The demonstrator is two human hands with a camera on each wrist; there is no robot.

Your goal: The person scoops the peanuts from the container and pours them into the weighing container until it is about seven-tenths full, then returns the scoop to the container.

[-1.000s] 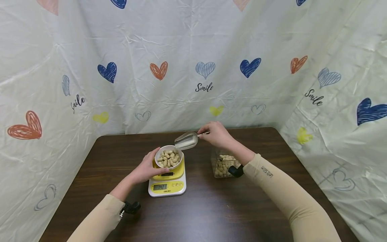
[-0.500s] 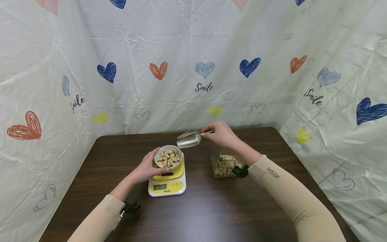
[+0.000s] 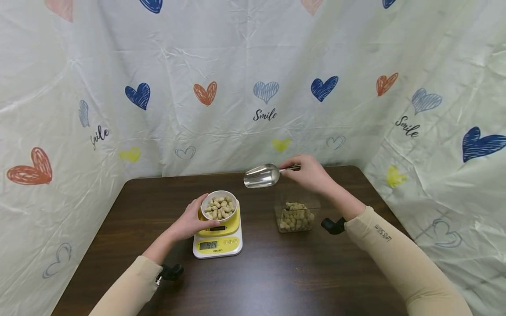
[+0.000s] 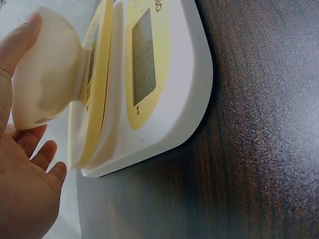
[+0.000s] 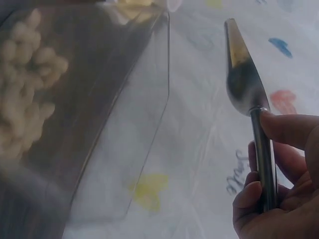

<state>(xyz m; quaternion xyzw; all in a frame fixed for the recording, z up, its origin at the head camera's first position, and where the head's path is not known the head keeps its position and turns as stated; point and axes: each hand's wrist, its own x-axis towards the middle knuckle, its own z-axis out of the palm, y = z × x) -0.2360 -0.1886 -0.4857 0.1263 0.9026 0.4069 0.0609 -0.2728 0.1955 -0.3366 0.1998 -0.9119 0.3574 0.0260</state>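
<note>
A white bowl (image 3: 221, 194) of unshelled peanuts (image 3: 219, 208) stands on the platform of a yellow and white digital kitchen scale (image 3: 231, 251), whose display is lit with digits. My left hand (image 3: 189, 222) holds the bowl from the left, thumb on the near side and fingers around the far side. In the left wrist view the bowl wall (image 4: 50, 74) shows between thumb and fingers. Up to the right, my right hand (image 3: 310, 174) grips the handle of a metal scoop (image 3: 262, 176). The scoop is raised above the table, mouth toward the left, with no peanuts visible in it.
A clear plastic box (image 3: 280, 208) with more peanuts (image 3: 296, 218) stands right of the scale, below my right forearm. The dark wooden table (image 3: 261, 281) ends at a white curtain (image 3: 237, 145) printed with hearts.
My right hand has drawn the scoop away from the bowl, to the right and slightly up. The digits on the scale have changed. My left hand stays on the bowl.
</note>
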